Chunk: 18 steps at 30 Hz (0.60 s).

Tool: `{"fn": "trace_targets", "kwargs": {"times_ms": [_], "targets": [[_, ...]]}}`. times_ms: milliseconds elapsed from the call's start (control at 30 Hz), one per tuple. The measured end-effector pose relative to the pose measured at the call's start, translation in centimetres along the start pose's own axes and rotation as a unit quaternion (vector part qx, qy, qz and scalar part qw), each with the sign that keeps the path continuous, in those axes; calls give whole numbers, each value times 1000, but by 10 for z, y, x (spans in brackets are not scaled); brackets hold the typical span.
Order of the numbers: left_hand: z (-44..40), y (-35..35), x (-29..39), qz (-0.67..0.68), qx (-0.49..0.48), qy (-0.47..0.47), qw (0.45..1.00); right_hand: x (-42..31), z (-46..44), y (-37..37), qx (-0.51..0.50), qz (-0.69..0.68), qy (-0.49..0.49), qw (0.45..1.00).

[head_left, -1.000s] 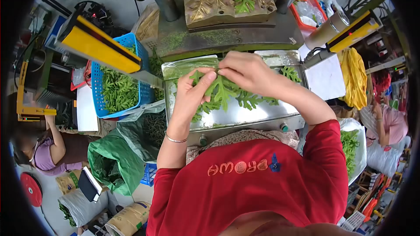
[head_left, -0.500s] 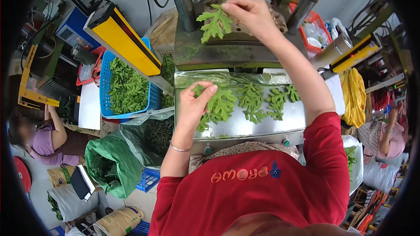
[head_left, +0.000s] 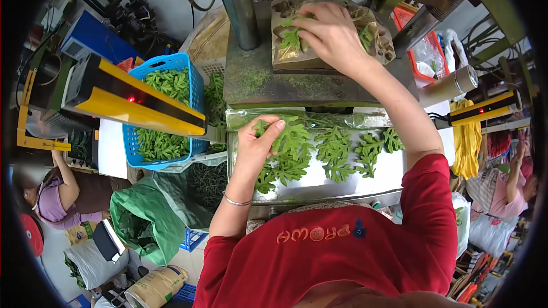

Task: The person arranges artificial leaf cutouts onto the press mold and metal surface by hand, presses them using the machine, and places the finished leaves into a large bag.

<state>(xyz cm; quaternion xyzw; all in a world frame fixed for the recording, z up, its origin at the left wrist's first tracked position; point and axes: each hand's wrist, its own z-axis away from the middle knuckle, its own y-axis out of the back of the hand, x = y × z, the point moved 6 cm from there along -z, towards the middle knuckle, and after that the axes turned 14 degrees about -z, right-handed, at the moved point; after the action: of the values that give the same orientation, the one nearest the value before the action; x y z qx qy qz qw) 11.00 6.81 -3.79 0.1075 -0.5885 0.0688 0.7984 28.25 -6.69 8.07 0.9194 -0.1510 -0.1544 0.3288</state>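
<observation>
My left hand (head_left: 257,140) is closed in a pinch on a green lobed leaf (head_left: 294,138), over a pile of similar leaves at the left of the metal work surface (head_left: 357,183). My right hand (head_left: 331,34) reaches forward over a mould (head_left: 285,60) with carved hollows, on the dark press bed (head_left: 251,82). Its fingers are bent onto a green leaf (head_left: 291,39) lying on the mould; part of that leaf is hidden by the hand. Another bit of green leaf (head_left: 366,37) shows at the mould's right. Several leaves (head_left: 334,153) lie spread on the metal surface.
A blue basket (head_left: 197,88) of leaves stands at the left, beside a yellow-black sensor bar (head_left: 137,100). Metal press columns (head_left: 238,14) flank the mould. A green sack (head_left: 145,217) lies lower left. Two other people work at the sides, one in a purple top (head_left: 60,194).
My right hand has carried its leaf forward and down onto the mould. The view has shifted, showing more of the mould. My left hand keeps its pinch near the leaf pile.
</observation>
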Motion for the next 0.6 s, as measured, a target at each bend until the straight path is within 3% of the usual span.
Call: {"fn": "trace_targets", "kwargs": {"times_ms": [133, 267, 433, 600], "targets": [[-5, -5, -1, -4, -9, 13, 1000, -3, -4, -11, -82, 76, 37, 993], [-7, -3, -5, 0, -3, 4, 1000, -8, -4, -12, -97, 29, 101, 990], [-7, -9, -3, 11, -25, 3, 1000, -10, 0, -20, -122, -29, 89, 988], [-5, -7, -4, 15, -25, 4, 1000, -11, -4, -6, -38, -34, 84, 995]]}}
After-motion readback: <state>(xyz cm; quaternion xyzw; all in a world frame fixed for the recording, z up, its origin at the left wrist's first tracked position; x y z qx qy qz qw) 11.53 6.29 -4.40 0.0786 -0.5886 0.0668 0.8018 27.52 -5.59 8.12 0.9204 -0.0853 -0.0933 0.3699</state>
